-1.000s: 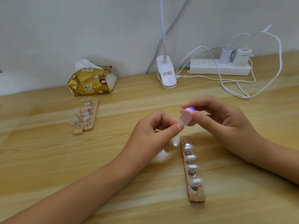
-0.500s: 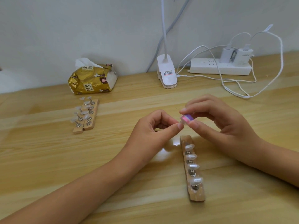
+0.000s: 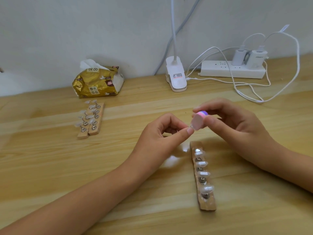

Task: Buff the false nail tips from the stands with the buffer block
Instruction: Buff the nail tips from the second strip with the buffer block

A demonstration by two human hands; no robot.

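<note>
Your left hand [image 3: 162, 133] hovers above the middle of the table [image 3: 50, 167], fingers curled in. Its thumb and forefinger pinch a small clear nail tip [image 3: 191, 126], most of which is hidden between the fingertips. Your right hand [image 3: 237, 126] is just beside it and grips the buffer block [image 3: 199, 120] between thumb and fingers. The block is a short round piece with a pale pink face and pink and purple bands on its side. That face is tilted toward your left hand and meets the nail tip at its lower edge.

Directly below your hands, a wooden stand [image 3: 207, 206] lies flat on the table and runs toward you. Four pearly nail tips [image 3: 203, 173] sit in a row on its metal holders, and the far end of the strip is bare wood.

To your left, well apart, two more wooden stands [image 3: 100, 112] lie side by side, touching, each carrying clear tips on small metal stems. Behind them, near the wall, sits a gold tissue pack [image 3: 98, 82] with a white tissue poking out. Further right along the wall stands a white clip lamp base [image 3: 176, 77]. Beyond it is a white power strip [image 3: 232, 72] with two chargers [image 3: 255, 59] plugged in, and white cables [image 3: 250, 97] loop across the table.
</note>
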